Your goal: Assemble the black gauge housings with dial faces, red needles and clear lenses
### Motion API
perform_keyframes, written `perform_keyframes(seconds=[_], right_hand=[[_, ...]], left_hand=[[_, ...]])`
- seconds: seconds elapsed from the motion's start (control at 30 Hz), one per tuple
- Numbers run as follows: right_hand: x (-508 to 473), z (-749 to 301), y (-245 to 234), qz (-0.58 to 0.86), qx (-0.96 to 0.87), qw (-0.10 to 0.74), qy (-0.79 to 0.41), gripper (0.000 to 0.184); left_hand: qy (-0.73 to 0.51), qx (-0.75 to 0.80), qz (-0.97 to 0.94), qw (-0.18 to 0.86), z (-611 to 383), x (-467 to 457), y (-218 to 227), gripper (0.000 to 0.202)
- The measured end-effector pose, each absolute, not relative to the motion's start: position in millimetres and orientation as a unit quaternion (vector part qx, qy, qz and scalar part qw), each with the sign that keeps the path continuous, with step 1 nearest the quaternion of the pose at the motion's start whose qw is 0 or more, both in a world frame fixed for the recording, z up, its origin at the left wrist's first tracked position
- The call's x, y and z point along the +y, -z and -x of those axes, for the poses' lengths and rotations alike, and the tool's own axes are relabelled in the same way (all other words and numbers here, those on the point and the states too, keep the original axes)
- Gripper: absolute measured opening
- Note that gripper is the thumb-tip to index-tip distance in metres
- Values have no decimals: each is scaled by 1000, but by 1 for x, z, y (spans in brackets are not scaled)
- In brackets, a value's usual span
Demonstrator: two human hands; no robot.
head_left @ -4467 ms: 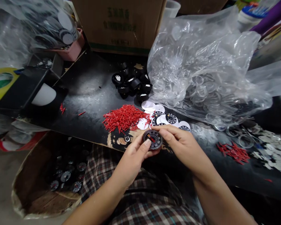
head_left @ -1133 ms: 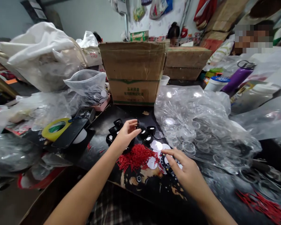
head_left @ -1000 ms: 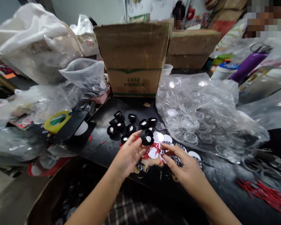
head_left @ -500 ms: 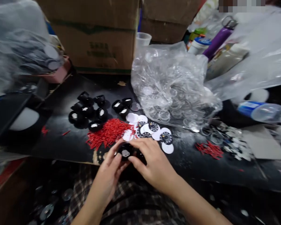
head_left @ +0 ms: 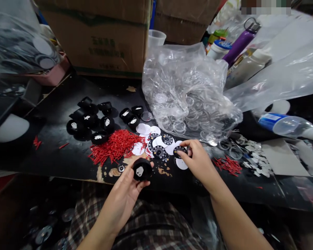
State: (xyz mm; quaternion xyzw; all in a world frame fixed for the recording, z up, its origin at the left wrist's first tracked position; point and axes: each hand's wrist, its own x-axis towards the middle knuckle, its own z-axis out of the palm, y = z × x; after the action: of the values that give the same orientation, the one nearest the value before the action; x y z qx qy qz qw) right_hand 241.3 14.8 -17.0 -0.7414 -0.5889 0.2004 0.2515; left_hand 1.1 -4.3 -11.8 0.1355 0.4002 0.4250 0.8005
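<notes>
My left hand is closed around a black round housing, its open side turned up and a small white piece inside. To the right, my right hand pinches the edge of a black printed dial disc, thumb on its face; the disc is over a pile of white discs. More dial discs and white discs lie between the hands and the clear bag. Left of them spreads a heap of small red pointers. Several black housings with white pieces inside stand behind that heap.
A clear plastic bag of transparent rings sits behind the discs. On the right are more red pointers, small white parts and a plastic bottle. A cardboard box stands at the back, a pink tray at left.
My right hand has left the black housing and moved right onto a dial disc. My left hand keeps hold of the housing. The view has shifted slightly.
</notes>
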Motion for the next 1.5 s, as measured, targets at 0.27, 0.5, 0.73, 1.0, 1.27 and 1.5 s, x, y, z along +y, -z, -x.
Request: perform_keyframes(seconds=[0.27,0.5,0.73,1.0,1.27,1.5], right_hand=[[19,-179,-3,608,-489,382,-495,22],[20,-183,3,638,-472,381,-475,27],[20,-207,2,682,-607,343,-220,19],[15,-176,-7,651,-578,347,-349,18],[18,-206,-5,686,-604,363,-180,16],[9,-156,-23,629,-612,333,-344,10]], left_hand=[[-456,373,-57,806,-3,0,6,31],[-504,410,-96,754,0,7,8,38],[-465,385,-88,792,-3,-1,8,37],[-478,371,-54,794,-11,8,7,33],[-480,392,-98,779,-14,5,12,28],[-447,409,-207,768,-19,-5,12,28]])
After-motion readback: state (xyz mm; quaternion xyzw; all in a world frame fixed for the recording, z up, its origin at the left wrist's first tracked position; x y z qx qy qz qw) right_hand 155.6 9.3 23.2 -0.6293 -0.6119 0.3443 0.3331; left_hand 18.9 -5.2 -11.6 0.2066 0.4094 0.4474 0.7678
